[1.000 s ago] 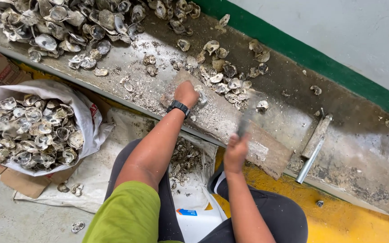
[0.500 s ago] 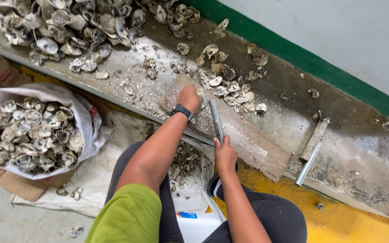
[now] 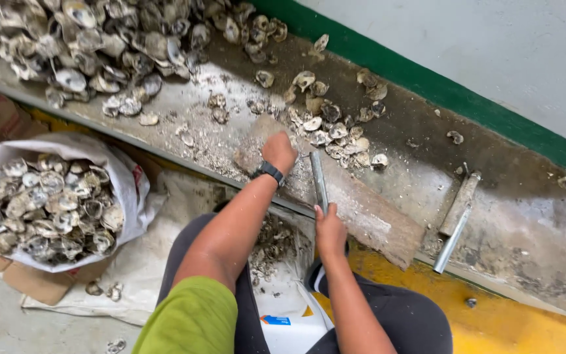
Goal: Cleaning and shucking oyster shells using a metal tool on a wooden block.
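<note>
Grey metal, long and narrow, the rod (image 3: 318,181) stands up from the right hand (image 3: 329,226), which is clenched round its lower end at the near edge of the bench; the rod's tip points toward the scattered oyster shells (image 3: 335,128). The left hand (image 3: 278,151), a black watch (image 3: 269,172) on its wrist, rests fist-like on a worn wooden block (image 3: 361,210) lying on the bench, and I cannot tell whether it grips anything beneath. The concrete bench (image 3: 512,216) is crusted with grit and shell crumbs, a big heap of shells (image 3: 86,39) piled at its far left. Two more metal bars (image 3: 456,213) lie to the right. Behind runs a green-banded pale wall (image 3: 492,52). Below, a white sack (image 3: 47,203) brims with shells on a yellow-edged floor (image 3: 525,328).
</note>
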